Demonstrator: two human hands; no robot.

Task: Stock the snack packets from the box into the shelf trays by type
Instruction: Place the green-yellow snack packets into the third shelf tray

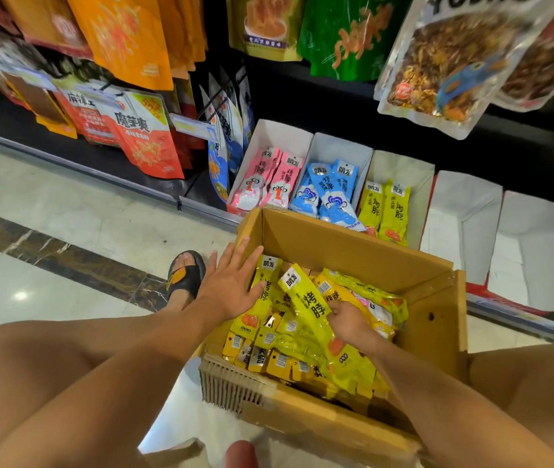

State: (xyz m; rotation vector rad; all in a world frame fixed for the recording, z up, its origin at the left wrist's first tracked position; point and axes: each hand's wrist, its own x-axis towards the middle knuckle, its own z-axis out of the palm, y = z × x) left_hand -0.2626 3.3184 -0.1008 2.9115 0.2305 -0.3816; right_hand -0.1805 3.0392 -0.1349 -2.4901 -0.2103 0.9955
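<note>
Gripping a yellow packet (306,295) inside the box (353,251), the right hand (350,320) curls round it — more packets (279,352) heaped beneath. Left hand (231,282) lies flat, fingers spread, at the box's left wall.

Shop aisle: hanging snack bags (127,38), shelf trays (464,211)

Bare forearms (134,349), bare knees (16,383), one black slide sandal (186,273) with an orange patch, left of the brown cardboard box (353,251).
</note>
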